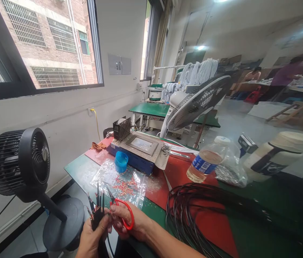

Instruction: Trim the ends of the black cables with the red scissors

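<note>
My left hand [91, 238] is closed round a bundle of black cables [96, 211], whose stripped ends stick upward at the bottom of the view. My right hand [130, 224] grips red-handled scissors [121, 211], blades pointing up-left toward the cable ends. Both hands are held just off the near left corner of the green table [81, 170]. A large coil of black cable [194, 215] lies on the table to the right of my hands.
A clear plastic sheet with small red and orange bits [126, 184], a blue cup [121, 161], a blue-grey machine [140, 148], a drink bottle [206, 163], a white jar [275, 156] and a white fan [194, 104] are on the table. A black fan [19, 163] stands at left. People work far right.
</note>
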The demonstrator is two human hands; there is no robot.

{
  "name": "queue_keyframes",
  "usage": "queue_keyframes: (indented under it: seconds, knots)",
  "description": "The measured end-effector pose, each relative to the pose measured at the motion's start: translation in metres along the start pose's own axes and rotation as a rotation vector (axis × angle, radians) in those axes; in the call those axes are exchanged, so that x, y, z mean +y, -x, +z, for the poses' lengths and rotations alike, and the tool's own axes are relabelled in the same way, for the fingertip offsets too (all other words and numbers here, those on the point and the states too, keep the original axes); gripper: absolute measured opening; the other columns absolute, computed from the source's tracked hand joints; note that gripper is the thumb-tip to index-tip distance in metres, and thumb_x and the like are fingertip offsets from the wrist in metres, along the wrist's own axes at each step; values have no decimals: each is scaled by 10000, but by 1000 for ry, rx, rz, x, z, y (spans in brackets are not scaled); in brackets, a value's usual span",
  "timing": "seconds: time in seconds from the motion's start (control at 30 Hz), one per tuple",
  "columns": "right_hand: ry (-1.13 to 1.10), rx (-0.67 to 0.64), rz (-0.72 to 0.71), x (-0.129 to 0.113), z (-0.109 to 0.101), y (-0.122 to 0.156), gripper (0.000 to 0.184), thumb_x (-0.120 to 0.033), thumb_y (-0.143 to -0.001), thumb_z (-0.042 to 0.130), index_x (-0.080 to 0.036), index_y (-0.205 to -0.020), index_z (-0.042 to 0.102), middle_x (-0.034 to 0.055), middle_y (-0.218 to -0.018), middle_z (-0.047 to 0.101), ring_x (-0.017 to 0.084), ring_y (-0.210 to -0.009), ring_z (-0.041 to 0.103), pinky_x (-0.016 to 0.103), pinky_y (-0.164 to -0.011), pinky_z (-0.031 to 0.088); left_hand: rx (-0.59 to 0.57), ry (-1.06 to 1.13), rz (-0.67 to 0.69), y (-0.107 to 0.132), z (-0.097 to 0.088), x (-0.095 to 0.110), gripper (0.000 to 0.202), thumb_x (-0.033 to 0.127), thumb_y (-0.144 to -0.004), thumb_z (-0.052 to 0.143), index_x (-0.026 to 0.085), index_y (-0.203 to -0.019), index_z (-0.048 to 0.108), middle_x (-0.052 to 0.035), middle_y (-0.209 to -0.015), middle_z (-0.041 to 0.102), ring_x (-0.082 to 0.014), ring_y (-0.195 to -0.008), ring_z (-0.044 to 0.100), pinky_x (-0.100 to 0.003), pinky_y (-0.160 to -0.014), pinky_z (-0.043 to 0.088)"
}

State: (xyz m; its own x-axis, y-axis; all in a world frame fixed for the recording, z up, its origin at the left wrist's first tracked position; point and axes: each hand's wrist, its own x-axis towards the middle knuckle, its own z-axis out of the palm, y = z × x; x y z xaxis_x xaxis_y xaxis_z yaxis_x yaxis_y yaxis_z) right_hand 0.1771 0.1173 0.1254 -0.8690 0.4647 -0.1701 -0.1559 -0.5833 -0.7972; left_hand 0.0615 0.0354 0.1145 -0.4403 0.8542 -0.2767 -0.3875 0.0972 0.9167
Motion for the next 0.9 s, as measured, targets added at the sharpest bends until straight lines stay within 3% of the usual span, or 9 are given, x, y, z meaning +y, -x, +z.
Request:
queue_keyframes:
  seconds: [0.2,0.4,0.73,0.9]
  knots:
    - [8,14,-48,6,1,-3,408,-482,-696,627,-120,-556,504,-45,-400,449,41,-319,382,170,-324,228,30,43,3,5,5,7,335,397,-538,743,126,-697,629,19,-412,518,-37,-379,366,-173,-390,209]
    - [28,61,-110,7,3,-4,460,-558,-729,561,-115,-613,522,-50,-412,442,38,-307,364,163,-311,248,67,-12,12,0,2,4,380,391,-560,729,112,-795,624,12,-430,543,-38,-367,348,-179,-380,205]
    - [71,87,-74,5,6,-1,475,-544,-699,605,-117,-528,486,-39,-408,439,36,-289,345,165,-276,236,93,-84,46,0,3,3,426,431,-536,726,94,-780,633,10,-424,533,-50,-352,320,-225,-385,170]
    - [88,62,-29,5,4,-1,442,-508,-704,612,-102,-551,533,-34,-419,457,39,-286,344,172,-277,245,85,-50,39,-1,1,1,417,422,-552,719,91,-786,620,19,-425,522,-50,-356,309,-237,-399,143]
